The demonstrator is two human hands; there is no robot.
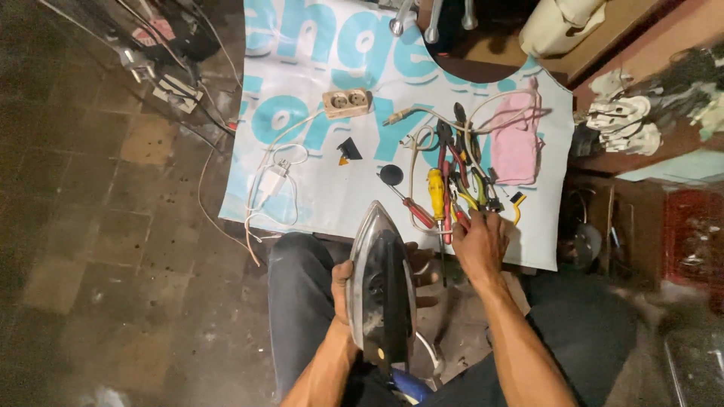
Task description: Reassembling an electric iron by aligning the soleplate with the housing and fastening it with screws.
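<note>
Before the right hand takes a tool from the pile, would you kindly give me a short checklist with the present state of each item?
1. Left hand grips the iron: ok.
2. Iron's soleplate faces up: ok.
3. Right hand touches the tool pile: ok.
4. Which tool the fingers hold: cannot tell.
5. Yellow-handled screwdriver lies near the right hand: ok.
6. Iron's cord plugged into the socket block: cannot tell.
</note>
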